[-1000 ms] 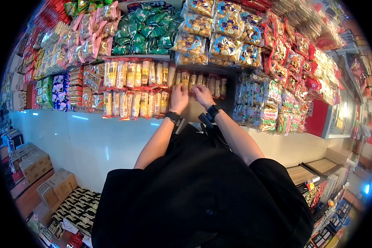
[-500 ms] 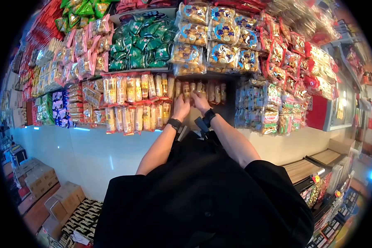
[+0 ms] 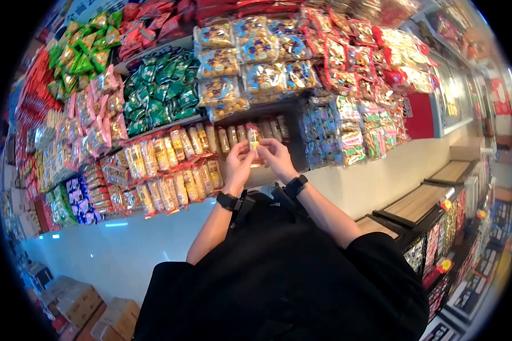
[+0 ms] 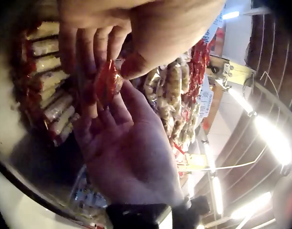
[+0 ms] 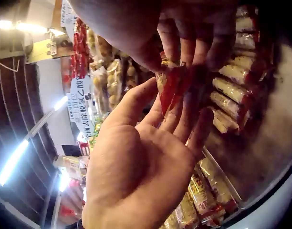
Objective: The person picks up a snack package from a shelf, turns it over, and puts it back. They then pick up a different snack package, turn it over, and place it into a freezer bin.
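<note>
In the head view, a wrapped snack stick (image 3: pixel 253 139) with a red wrapper end stands out in front of a row of similar packets (image 3: pixel 232 136). My left hand (image 3: pixel 238 166) pinches its near end from the left, and my right hand (image 3: pixel 279 160) pinches it from the right. The fingertips of both hands come close together around it. From the left wrist, the packet's crinkled red end (image 4: pixel 108 83) shows between thumbs and fingers. The right wrist view has the same red end (image 5: pixel 172 88) between the two hands; the rest is hidden behind them.
The packets behind sit in a dark bin (image 3: pixel 296 128). Left of it lie two rows of yellow-labelled snack sticks (image 3: pixel 170 148). Clear bags of round biscuits (image 3: pixel 219 62) rise behind, green packets (image 3: pixel 159 85) to their left, and more bagged snacks (image 3: pixel 352 136) on the right.
Both hands have drawn back from the row of packets, with a snack stick now raised between them. The head view has turned, so the shelves appear tilted and shifted left.
</note>
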A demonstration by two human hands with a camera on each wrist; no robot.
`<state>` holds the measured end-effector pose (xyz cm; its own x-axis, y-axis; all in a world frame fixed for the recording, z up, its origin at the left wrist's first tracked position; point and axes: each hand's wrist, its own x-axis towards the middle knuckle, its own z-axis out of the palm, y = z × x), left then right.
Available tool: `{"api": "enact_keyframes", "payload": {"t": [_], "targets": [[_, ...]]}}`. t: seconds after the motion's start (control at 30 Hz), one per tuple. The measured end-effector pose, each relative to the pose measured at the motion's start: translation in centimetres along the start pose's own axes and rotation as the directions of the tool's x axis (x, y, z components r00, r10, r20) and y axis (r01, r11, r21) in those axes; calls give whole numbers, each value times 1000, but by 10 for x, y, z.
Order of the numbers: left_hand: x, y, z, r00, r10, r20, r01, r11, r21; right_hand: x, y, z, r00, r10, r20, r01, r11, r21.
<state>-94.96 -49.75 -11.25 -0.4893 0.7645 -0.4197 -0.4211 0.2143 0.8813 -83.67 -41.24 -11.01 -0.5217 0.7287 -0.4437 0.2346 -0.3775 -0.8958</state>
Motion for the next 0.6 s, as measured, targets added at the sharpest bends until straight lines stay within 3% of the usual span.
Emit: {"api": "enact_keyframes", "payload": {"t": [0.23, 0.4, 0.6], "targets": [[-41, 45, 41, 978, 119, 169, -117, 993, -23, -64, -36, -29, 960, -269, -75, 278, 939, 204], [-67, 56, 91, 908, 230, 351, -226, 973, -53, -111, -47, -65, 907, -348, -238, 406, 871, 276], [-103, 26, 166, 799, 155, 582, -170, 985, -29, -181, -31, -134, 831, -355, -429, 501, 813, 297]]}}
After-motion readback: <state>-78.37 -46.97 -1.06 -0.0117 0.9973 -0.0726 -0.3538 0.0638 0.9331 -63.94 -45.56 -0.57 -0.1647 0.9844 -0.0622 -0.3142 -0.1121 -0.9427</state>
